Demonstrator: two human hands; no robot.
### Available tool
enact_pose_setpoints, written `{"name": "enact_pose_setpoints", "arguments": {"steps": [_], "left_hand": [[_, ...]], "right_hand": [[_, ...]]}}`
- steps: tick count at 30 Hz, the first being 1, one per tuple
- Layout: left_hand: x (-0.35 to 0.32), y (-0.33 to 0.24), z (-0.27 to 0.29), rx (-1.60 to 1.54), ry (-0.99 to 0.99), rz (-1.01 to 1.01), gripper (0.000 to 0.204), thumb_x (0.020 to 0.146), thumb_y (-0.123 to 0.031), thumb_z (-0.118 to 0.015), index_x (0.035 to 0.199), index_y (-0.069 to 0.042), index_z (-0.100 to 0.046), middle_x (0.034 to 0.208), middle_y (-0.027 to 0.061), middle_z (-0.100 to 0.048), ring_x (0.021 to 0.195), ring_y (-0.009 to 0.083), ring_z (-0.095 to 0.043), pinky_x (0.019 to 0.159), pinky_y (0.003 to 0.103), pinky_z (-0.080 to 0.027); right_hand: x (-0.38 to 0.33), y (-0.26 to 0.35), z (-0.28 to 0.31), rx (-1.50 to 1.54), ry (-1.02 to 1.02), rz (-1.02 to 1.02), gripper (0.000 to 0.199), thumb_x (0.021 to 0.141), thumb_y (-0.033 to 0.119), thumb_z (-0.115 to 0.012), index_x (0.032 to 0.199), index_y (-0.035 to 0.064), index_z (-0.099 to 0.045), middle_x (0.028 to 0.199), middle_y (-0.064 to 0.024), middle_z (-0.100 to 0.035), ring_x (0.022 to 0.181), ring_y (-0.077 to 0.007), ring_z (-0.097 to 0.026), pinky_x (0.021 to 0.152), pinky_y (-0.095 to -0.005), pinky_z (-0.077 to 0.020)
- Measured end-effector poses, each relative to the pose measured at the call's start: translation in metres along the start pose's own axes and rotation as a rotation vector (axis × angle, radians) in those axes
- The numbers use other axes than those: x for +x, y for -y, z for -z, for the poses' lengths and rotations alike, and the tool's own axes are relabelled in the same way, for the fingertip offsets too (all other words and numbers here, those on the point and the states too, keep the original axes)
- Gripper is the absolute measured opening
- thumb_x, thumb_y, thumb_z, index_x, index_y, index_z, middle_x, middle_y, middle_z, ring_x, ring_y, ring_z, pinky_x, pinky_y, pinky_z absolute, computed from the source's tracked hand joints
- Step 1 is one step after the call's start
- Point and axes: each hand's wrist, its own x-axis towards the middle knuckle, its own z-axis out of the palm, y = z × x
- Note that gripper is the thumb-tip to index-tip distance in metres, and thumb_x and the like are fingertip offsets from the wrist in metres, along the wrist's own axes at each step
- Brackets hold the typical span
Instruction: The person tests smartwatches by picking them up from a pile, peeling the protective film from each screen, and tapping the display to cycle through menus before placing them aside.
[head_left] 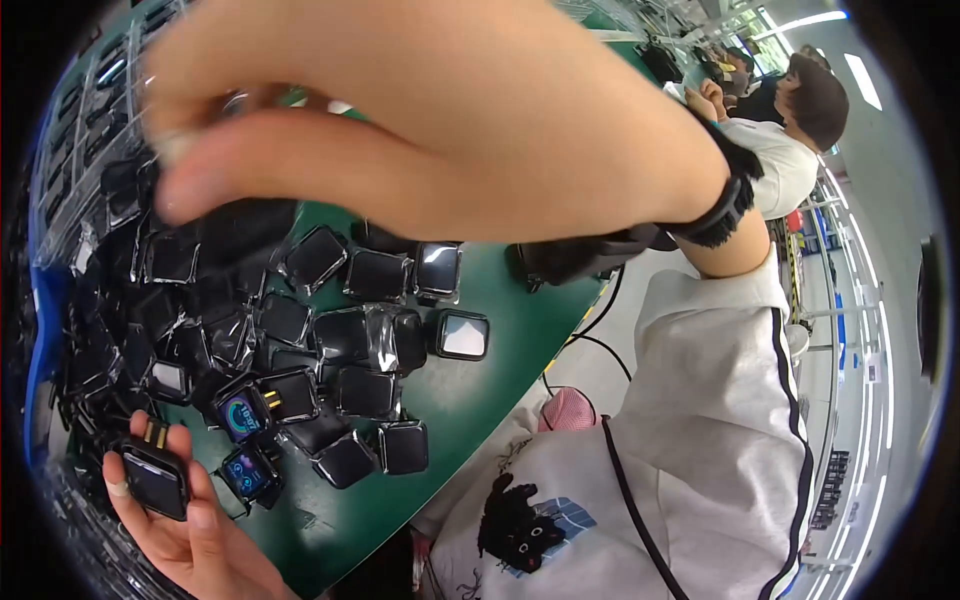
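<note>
My left hand (205,535) is closed around a black square smartwatch body (155,485), its dark screen facing up. A small piece with gold contacts (155,434) sticks out of its top edge. Close beside it lie a watch with a lit round dial (241,416) and another with lit coloured icons (249,472). Near the first, a second gold contact piece (270,400) shows. My right hand (330,130) reaches across the top of the view, close to the camera and blurred. Its thumb and fingers curve toward each other; I cannot tell whether anything is between them.
Many black square watches (345,335) cover the green table (470,400), several in clear film. Watches in clear plastic trays (100,85) stand at the far left. A black bundle (590,255) lies near the table's edge, with cables (600,340) hanging. A co-worker (790,130) sits further right.
</note>
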Motion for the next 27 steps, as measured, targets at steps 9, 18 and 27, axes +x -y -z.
{"name": "enact_pose_setpoints", "arguments": {"steps": [9,18,27], "left_hand": [[0.011,0.01,0.002,-0.018,0.115,0.007,0.06,0.079,0.005,-0.058,0.134,0.001,-0.034,0.134,0.0216,-0.039,0.116,0.0289,-0.05,0.097,0.03,-0.043],[0.001,-0.008,-0.022,-0.14,0.035,0.118,0.054,0.075,0.013,-0.056,0.125,0.0,-0.04,0.123,0.023,-0.049,0.106,0.0315,-0.058,0.084,0.032,-0.051],[0.001,-0.001,-0.017,-0.333,0.216,0.156,0.049,0.076,0.019,-0.048,0.123,0.004,-0.04,0.123,0.0242,-0.049,0.109,0.0342,-0.056,0.087,0.035,-0.052]], "right_hand": [[-0.062,0.008,-0.007,0.352,0.092,-0.49,0.022,0.075,0.008,-0.074,0.086,0.0016,-0.055,0.086,-0.0054,-0.06,0.071,-0.0112,-0.059,0.055,-0.0209,-0.0457],[-0.009,0.004,-0.036,0.334,0.022,-0.084,0.032,0.076,-0.003,-0.059,0.108,0.0035,-0.059,0.089,-0.0115,-0.054,0.082,-0.0298,-0.057,0.07,-0.0349,-0.0468],[-0.025,0.041,-0.07,0.146,-0.347,0.399,0.007,0.069,0.002,-0.065,0.072,0.0006,-0.06,0.089,-0.0107,-0.061,0.071,-0.0255,-0.058,0.053,-0.0319,-0.0525]]}}
